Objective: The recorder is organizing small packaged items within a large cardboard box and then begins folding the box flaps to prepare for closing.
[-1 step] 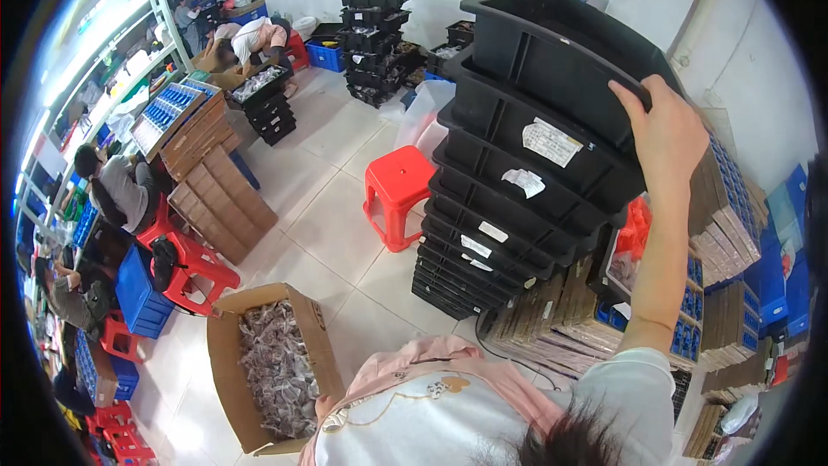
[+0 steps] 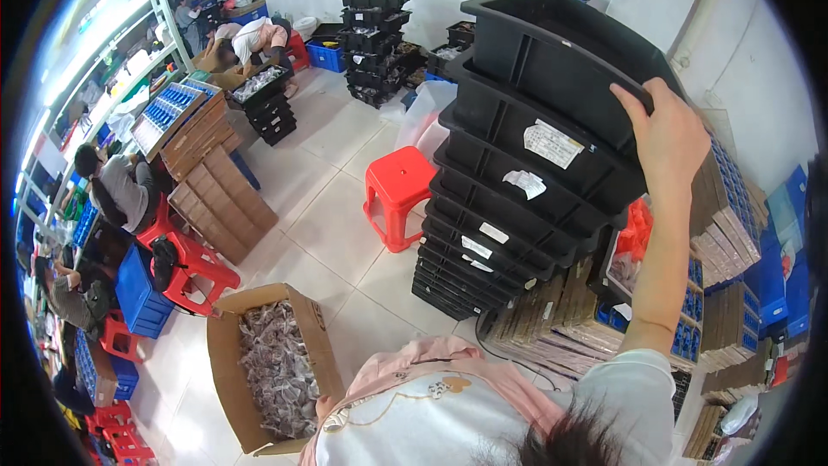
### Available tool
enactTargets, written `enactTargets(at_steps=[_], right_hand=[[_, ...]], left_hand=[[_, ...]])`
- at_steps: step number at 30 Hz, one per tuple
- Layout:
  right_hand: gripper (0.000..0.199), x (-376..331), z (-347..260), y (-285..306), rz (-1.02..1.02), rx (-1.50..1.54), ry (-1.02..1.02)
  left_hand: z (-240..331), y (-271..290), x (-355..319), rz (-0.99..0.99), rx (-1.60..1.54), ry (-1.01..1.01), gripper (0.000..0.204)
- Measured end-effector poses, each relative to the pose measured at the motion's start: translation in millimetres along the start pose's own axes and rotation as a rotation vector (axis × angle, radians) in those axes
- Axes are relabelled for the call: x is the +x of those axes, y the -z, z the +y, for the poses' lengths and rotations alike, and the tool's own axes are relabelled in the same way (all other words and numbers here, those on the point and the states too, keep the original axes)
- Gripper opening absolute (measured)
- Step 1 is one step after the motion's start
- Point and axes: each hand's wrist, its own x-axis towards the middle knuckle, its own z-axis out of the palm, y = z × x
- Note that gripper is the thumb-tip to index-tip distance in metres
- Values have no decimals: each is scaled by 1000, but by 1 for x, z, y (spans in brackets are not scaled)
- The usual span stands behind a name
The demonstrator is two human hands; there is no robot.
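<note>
My right hand [image 2: 668,134] is raised and closed over the near rim of the top black plastic crate [image 2: 552,60]. That crate sits tilted on a tall nested stack of black crates [image 2: 500,233], some with white paper labels. My forearm rises from the lower right, and my pink and white top shows at the bottom edge. My left hand is out of view.
A red plastic stool [image 2: 398,194] stands left of the stack. An open cardboard box [image 2: 222,354] of small packets sits on the tiled floor at lower left. Stacked brown trays [image 2: 216,190], seated people [image 2: 121,190], more black crates [image 2: 373,26] and blue bins [image 2: 138,293] surround them.
</note>
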Motion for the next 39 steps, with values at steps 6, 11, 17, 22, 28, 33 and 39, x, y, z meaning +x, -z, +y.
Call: enactTargets(at_steps=[6, 11, 17, 22, 28, 33, 39], right_hand=[[40, 6, -3, 16, -96, 0, -45], [40, 8, 0, 16, -172, -58, -40], [42, 8, -19, 11, -199, -95, -27], [49, -6, 22, 8, -291, -252, -133], [44, -8, -3, -15, -150, -134, -98], [38, -14, 5, -26, -15, -174, -77], [29, -17, 7, -35, 286, -123, 31]], left_hand=[[7, -1, -2, -4, -20, -12, 27], [27, -2, 1, -75, -46, -45, 26], [36, -9, 13, 13, -30, -68, 33], [112, -47, -25, 29, 112, -82, 38], [66, -33, -14, 96, 14, 0, 38], [76, -39, -37, 105, 5, 39, 37], [29, -28, -19, 78, 36, 69, 38]])
